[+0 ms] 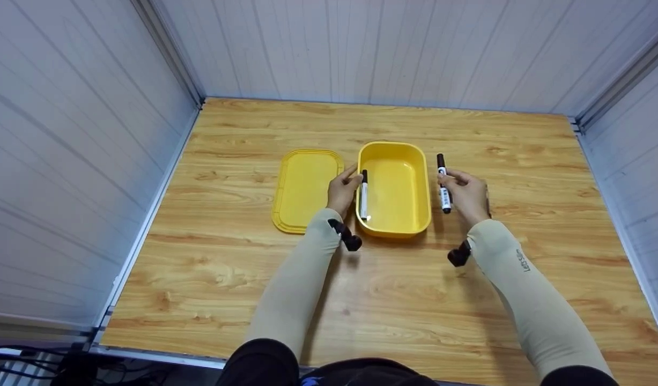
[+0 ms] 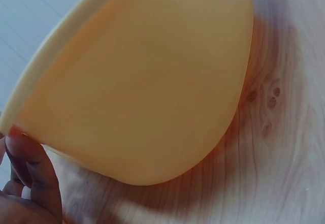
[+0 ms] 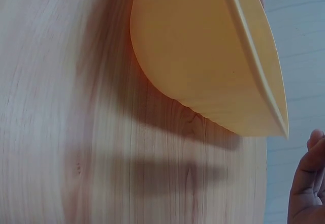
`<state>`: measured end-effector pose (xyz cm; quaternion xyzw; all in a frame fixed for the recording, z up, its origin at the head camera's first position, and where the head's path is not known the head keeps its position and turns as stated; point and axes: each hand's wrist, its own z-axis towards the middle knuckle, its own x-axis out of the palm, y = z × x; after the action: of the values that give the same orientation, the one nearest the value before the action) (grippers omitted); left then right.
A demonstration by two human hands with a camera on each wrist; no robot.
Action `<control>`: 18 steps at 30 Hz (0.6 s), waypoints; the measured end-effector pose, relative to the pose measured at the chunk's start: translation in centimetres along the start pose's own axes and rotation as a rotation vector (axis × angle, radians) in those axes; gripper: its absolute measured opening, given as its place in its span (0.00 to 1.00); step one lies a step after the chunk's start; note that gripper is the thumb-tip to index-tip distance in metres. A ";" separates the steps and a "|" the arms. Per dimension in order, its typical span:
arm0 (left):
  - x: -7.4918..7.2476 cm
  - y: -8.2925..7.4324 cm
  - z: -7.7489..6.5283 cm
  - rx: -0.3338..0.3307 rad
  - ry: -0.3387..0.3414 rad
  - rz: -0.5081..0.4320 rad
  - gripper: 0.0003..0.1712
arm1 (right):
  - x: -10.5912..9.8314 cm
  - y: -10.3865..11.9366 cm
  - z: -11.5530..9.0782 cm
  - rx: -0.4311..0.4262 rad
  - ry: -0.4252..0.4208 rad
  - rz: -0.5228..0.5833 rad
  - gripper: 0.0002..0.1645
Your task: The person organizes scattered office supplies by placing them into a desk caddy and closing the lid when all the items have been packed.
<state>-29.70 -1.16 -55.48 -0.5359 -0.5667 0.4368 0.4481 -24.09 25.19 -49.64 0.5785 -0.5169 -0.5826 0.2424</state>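
Note:
A yellow plastic box (image 1: 396, 177) stands uncovered on the wooden table, with a white marker with a black cap (image 1: 364, 201) inside along its left wall. My left hand (image 1: 343, 193) holds the box's left side, thumb at the rim; in the left wrist view the thumb (image 2: 25, 148) touches the wall just below the rim. To the right of the box, my right hand (image 1: 467, 194) pinches a second black-and-white marker (image 1: 444, 187) with its black cap pointing away. The right wrist view catches only part of that hand (image 3: 309, 183); its marker is not visible there.
The yellow lid (image 1: 305, 187) lies flat left of the box, partly behind the left hand. White panel walls (image 1: 355, 53) border the table (image 1: 243, 279) at the back and both sides. Dark cables (image 1: 34, 364) sit below its front left corner.

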 end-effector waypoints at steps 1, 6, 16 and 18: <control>0.0 0.0 0.0 0.001 0.001 0.000 0.24 | 0.0 0.0 0.0 0.002 0.003 -0.009 0.30; -0.1 0.0 0.0 -0.006 0.011 0.003 0.24 | 0.3 0.0 -0.1 -0.015 -0.002 -0.029 0.30; -0.1 0.1 0.0 -0.007 0.021 -0.001 0.24 | 0.8 0.2 -0.1 -0.033 -0.019 -0.004 0.30; -0.1 0.1 0.1 0.003 0.022 0.005 0.24 | 0.9 0.3 -0.1 -0.029 -0.023 0.003 0.30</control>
<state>-29.74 -1.23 -55.57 -0.5416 -0.5595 0.4330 0.4541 -24.30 24.27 -49.76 0.5675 -0.5120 -0.5963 0.2455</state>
